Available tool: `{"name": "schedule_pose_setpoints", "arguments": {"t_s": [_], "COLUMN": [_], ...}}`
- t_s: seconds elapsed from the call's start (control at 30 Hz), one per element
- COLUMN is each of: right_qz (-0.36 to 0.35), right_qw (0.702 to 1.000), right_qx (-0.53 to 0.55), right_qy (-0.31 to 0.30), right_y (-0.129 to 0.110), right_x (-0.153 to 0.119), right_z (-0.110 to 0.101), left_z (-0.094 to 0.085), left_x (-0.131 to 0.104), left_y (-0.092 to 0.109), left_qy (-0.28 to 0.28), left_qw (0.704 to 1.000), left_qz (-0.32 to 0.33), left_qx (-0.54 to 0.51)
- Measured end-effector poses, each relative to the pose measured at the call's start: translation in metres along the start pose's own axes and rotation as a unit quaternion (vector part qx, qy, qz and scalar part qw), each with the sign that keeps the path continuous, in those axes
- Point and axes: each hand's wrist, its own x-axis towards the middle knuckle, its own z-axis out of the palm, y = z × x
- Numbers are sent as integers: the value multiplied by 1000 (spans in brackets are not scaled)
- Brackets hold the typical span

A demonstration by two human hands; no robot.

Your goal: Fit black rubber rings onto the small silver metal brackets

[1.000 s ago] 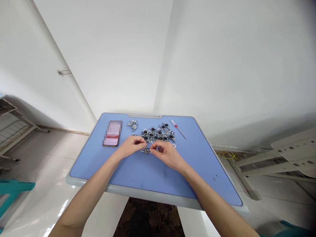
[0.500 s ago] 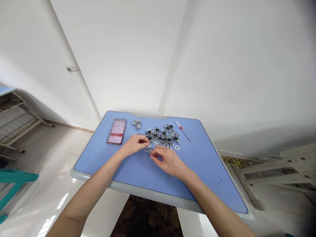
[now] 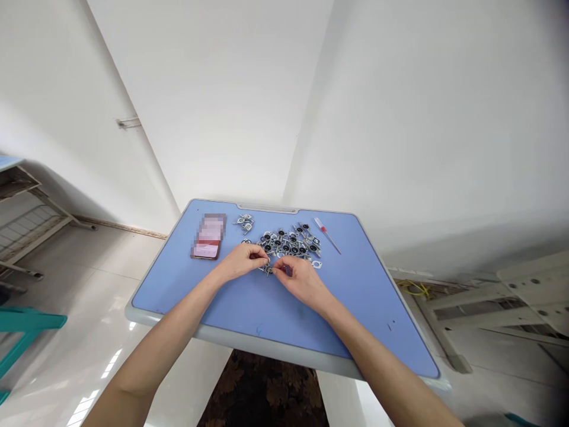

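Observation:
Several small metal parts with black round pieces lie in a pile (image 3: 293, 242) on the blue desk top. At the pile's near left edge, my left hand (image 3: 243, 261) has thumb and index finger pinched on something small that I cannot make out. Close to its right, my right hand (image 3: 304, 281) is also closed in a pinch, its fingertips at a small metal part (image 3: 267, 270) between the hands. What the right fingertips grip is too small to name. A flat metal plate (image 3: 316, 264) with holes lies right of the pile.
A phone (image 3: 208, 237) lies at the desk's left. A smaller group of metal parts (image 3: 244, 223) sits behind my left hand. The red and clear screwdriver (image 3: 328, 235) is at the back right. White walls stand behind the desk (image 3: 249, 323); a green stool (image 3: 31, 320) is at left.
My right hand has moved slightly up and away from me, its fingertips now higher beside the small part. The left hand keeps nearly the same place. The whole view has shifted a little.

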Motion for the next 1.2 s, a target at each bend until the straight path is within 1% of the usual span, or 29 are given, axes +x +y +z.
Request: {"name": "schedule_pose_setpoints", "arguments": {"t_s": [0.17, 0.27, 0.4, 0.57, 0.67, 0.83, 0.97, 1.1, 1.2], "right_qz": [24, 26, 26, 48, 42, 26, 35, 19, 8], "right_qw": [1000, 999, 999, 995, 996, 999, 998, 997, 994], "right_qx": [-2, -3, 14, 66, 74, 13, -11, 4, 14], "right_qy": [16, 25, 28, 52, 25, -43, -60, -80, -104], "right_y": [2, 2, 4, 10, 9, 4, 2, 2, 2], "right_x": [2, 2, 0, 0, -2, -5, -6, -8, -9], "right_z": [3, 1, -8, -24, -27, -18, -14, -19, -22], "left_z": [0, 0, 0, 1, 2, 4, 4, 5, 5], "left_x": [0, -1, -2, -5, -6, -7, -8, -10, -13], "left_y": [-1, -2, -4, -5, -4, 0, 2, 4, 5], "left_qy": [0, 1, -9, -14, -22, -21, -16, -40, -70], "left_qw": [1000, 999, 999, 998, 997, 995, 992, 990, 989], "left_qz": [0, -1, -1, 13, 17, 4, 7, 10, 7], "left_qx": [24, 37, 47, 57, 67, 96, 127, 132, 131]}}
